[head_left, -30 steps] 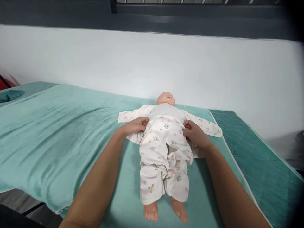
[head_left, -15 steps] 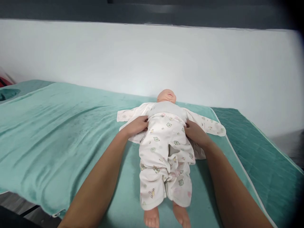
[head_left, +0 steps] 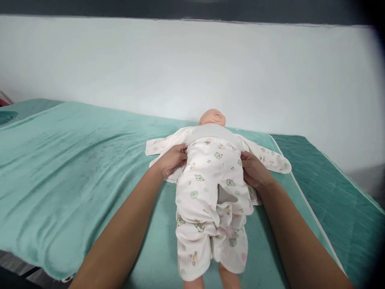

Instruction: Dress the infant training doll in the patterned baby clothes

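Note:
A baby doll (head_left: 212, 118) lies on its back on a teal blanket (head_left: 75, 160), head toward the wall. It wears white patterned trousers (head_left: 210, 192) with small animal prints, and an open white jacket (head_left: 272, 158) is spread under it. My left hand (head_left: 171, 159) grips the trousers' waistband at the doll's left side as I see it. On the other side my right hand (head_left: 254, 170) grips the waistband too. Both hands have fingers curled into the cloth. The doll's feet reach the lower edge of view.
The blanket covers a darker teal quilted mattress (head_left: 331, 188), which shows at the right. A white wall (head_left: 192, 68) stands right behind the doll's head. The bed's near edge and a bit of floor show at the lower left.
Both hands have drawn the trousers' waistband higher up the doll's belly. The view has tipped down, so the doll's feet now sit at the frame's edge.

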`<move>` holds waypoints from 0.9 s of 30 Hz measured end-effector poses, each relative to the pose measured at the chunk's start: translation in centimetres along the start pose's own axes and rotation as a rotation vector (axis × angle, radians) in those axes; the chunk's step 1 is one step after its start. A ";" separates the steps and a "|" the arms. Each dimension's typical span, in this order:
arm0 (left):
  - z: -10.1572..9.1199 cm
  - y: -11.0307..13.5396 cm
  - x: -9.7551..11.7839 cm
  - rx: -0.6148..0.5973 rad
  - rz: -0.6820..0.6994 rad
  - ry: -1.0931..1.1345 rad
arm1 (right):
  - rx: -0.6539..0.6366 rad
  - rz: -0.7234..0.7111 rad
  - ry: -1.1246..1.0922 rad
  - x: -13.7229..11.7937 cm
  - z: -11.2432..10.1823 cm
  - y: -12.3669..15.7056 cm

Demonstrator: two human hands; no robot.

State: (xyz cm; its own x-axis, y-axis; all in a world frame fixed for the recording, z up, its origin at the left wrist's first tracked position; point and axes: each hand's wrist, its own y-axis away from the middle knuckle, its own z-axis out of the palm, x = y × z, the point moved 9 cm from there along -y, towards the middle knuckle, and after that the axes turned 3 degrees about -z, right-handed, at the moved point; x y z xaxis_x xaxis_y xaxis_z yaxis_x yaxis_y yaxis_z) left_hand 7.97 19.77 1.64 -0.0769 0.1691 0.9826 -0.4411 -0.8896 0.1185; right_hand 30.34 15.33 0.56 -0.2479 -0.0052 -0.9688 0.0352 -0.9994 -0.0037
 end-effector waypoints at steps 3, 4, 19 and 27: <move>0.1 -0.2 -0.8 -0.045 -0.040 0.033 | 0.014 -0.011 -0.011 0.0 -0.4 0.1; -0.1 -0.2 -0.9 -0.037 -0.036 0.020 | 0.017 -0.016 -0.008 0.0 -0.4 0.1; -1.6 2.6 5.1 0.461 0.343 -0.644 | 0.240 -0.162 0.365 -1.7 -1.4 0.8; 0.5 3.1 6.3 0.286 0.466 -0.485 | 0.253 -0.376 0.507 -5.2 0.3 2.2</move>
State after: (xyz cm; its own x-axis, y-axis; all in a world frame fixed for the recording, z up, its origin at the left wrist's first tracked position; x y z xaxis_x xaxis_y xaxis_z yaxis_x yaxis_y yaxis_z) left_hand 6.56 17.87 8.26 0.2341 -0.4022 0.8851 -0.2036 -0.9105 -0.3599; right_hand 31.46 13.15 5.69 0.2876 0.2997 -0.9096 -0.2072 -0.9078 -0.3646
